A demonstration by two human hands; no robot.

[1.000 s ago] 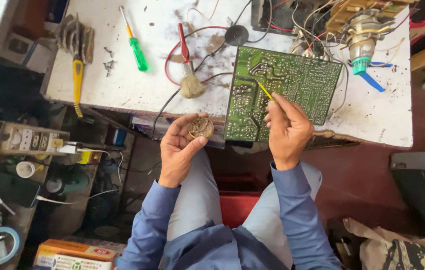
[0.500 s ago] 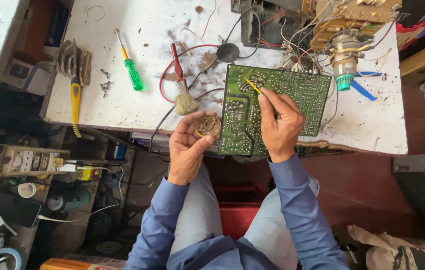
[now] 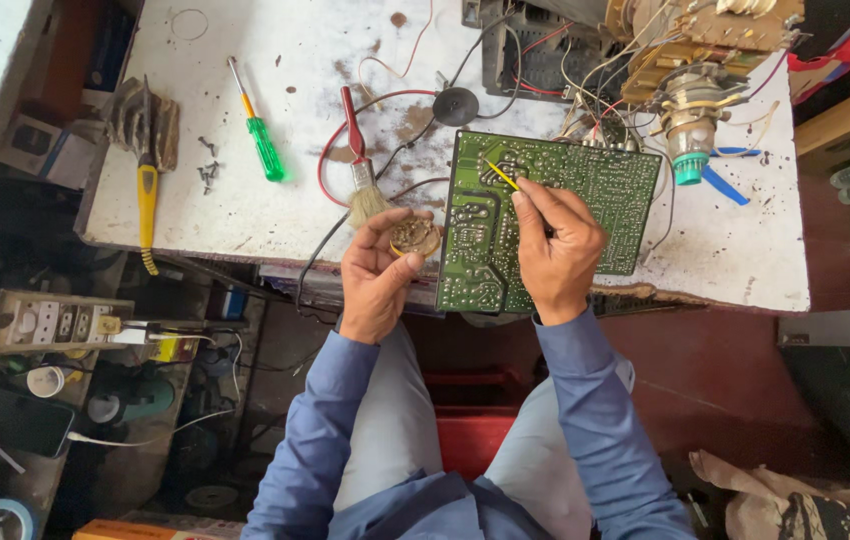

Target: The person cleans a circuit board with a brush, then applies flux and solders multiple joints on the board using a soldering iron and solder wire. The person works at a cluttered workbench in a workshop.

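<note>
The right hand [image 3: 557,245], fingers clamped on a thin yellow tool [image 3: 502,176], has slid up the green circuit board [image 3: 545,215] on the worktop [image 3: 245,215], pressing its tip onto the solder side, while the left hand [image 3: 375,275] keeps its fingers closed around a small round brown part [image 3: 415,236] just beside the board's left edge.

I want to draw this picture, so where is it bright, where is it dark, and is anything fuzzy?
In the head view, daylight falls evenly on the stained white worktable and the green circuit board, with only soft shadows; the shelves under the table are dim; both hands and the yellow-tipped tool look sharp, with no glare.
</note>
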